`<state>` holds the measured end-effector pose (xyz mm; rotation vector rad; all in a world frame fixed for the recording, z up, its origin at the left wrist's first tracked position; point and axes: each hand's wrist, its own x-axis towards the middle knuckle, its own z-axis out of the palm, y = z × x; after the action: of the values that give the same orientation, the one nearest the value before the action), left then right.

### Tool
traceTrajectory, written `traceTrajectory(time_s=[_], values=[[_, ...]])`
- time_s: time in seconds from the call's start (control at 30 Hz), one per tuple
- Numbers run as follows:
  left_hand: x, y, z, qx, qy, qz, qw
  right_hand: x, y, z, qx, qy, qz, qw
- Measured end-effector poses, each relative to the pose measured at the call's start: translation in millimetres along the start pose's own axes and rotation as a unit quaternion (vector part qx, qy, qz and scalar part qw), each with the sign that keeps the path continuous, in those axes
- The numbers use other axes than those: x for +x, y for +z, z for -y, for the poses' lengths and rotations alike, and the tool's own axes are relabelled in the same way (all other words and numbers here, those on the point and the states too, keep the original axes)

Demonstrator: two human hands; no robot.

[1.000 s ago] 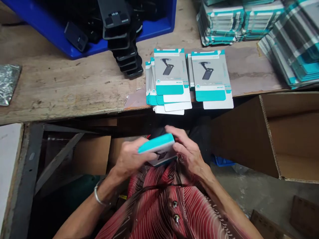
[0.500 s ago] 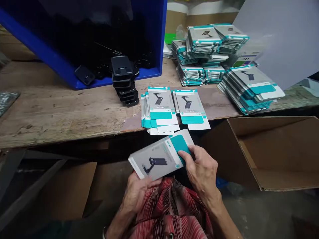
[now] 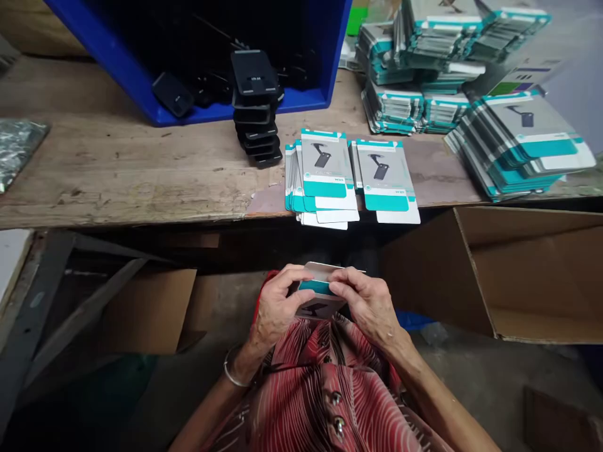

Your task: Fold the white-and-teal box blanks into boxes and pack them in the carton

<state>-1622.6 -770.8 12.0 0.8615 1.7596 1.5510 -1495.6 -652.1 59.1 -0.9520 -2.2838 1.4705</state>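
Note:
A grey, white and teal cardboard packaging box (image 3: pixel 321 307) is held close to my lap, its flap end tilted up toward me. My left hand (image 3: pixel 279 306) grips its left side, thumb on the front near the teal band. On the right, my right hand (image 3: pixel 368 304) pinches the top edge by the flap with thumb and fingers. The box's lower part shows a printed dark phone mount and is partly hidden by the hands. Just beyond, flat boxes of the same kind lie in two piles, a left pile (image 3: pixel 325 162) and a right pile (image 3: pixel 382 176), overhanging the table edge.
A leaning stack of black devices (image 3: pixel 254 78) stands before a blue bin (image 3: pixel 325 75) on the wooden table (image 3: pixel 117 169). More flat boxes are bundled at the back right (image 3: pixel 400 103) and right (image 3: pixel 541 135). An open carton (image 3: pixel 480 282) sits below at right.
Both hands have brought the box nearer my body and turned it so its flap end points up. My left hand has moved up to its side. The view has shifted downward.

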Motion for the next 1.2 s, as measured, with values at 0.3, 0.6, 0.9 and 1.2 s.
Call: traceTrajectory(time_s=[0.3,0.6,0.9,1.2], values=[[13.2,5.5,-6.4,-0.037,-0.111,0.013,0.993,16.2,1.6,-5.4,0.155,0.141,0.0,0.978],[8.2,15.5,-2.7,0.157,0.082,-0.011,0.984,27.3,6.7,-13.7,0.147,0.118,0.008,0.982],[21.5,-4.5,12.2,0.272,0.197,0.114,0.935,12.8,-1.2,-31.9,-0.135,-0.113,0.075,0.981],[16.5,12.5,13.4,0.239,0.109,0.006,0.965,8.2,29.6,-55.5,-0.253,-0.244,-0.064,0.934]])
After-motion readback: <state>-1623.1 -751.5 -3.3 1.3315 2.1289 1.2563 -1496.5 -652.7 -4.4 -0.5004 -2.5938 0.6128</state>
